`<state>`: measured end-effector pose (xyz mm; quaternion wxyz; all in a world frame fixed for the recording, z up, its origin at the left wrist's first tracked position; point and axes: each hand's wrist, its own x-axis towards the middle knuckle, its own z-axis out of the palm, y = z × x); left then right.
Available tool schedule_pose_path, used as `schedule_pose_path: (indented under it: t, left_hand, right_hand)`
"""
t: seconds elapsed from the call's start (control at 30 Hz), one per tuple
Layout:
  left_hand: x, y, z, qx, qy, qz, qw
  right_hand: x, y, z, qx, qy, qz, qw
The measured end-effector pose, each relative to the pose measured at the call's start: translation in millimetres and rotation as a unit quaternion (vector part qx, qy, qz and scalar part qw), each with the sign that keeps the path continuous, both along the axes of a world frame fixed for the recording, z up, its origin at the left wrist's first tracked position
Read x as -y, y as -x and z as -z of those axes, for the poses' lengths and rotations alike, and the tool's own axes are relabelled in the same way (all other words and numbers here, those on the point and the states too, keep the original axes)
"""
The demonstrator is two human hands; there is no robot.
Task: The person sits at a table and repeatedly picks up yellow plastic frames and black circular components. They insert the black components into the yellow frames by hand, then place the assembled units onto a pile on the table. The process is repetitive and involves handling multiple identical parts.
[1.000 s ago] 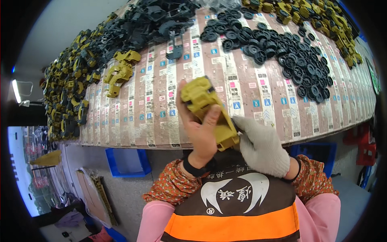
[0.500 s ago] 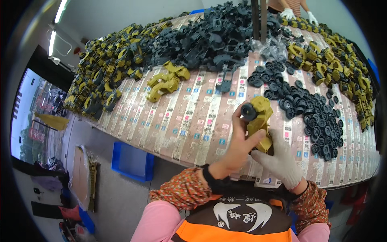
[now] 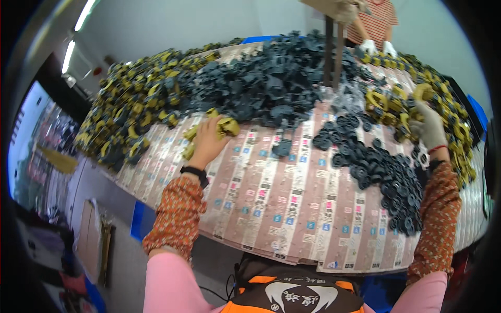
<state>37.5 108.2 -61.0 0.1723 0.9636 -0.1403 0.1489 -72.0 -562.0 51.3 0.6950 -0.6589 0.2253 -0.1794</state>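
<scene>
My bare left hand (image 3: 207,142), with a dark band at the wrist, reaches to the small group of yellow plastic toy vehicle bodies left of the table's middle. Its fingers close round one yellow toy vehicle body (image 3: 228,127); another yellow body (image 3: 189,151) lies beside the hand. Over at the right, my right hand (image 3: 430,129) wears a pale glove and is at the edge of a heap of yellow toy parts with dark wheels (image 3: 402,99). Its fingers are apart, and a yellow toy body (image 3: 423,92) lies just beyond the fingertips.
Loose black wheels (image 3: 389,177) spread between my arms, nearer the right one. Dark grey plastic parts (image 3: 261,83) pile up at the back middle, yellow-and-dark pieces (image 3: 130,107) at the left. A post (image 3: 333,52) rises behind. Another person's gloved hands (image 3: 378,48) are at the far right.
My hands were together before me on a yellow toy body with a wheel. They have parted: left to the yellow bodies, right to the heap at the right. The view has shifted slightly.
</scene>
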Motion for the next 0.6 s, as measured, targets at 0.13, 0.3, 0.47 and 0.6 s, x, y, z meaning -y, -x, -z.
schedule_pose_path:
  t: [0.13, 0.3, 0.47, 0.6]
  left_hand:
    - [-16, -30, 0, -0.086, -0.028, -0.093, 0.992]
    - [11, -39, -9, -0.162, -0.106, -0.082, 0.978]
    - [4, -34, 31, -0.016, -0.079, -0.02, 0.997]
    - [26, 13, 10, 0.041, -0.007, 0.094, 0.995]
  right_hand:
    - [10, -11, -12, 0.101, 0.003, 0.0, 0.995]
    - [-17, 29, 8, 0.037, 0.126, -0.063, 0.989]
    - [-108, 93, 4, -0.086, 0.286, -0.117, 0.947]
    - [-112, 134, 36, -0.097, 0.282, -0.17, 0.939]
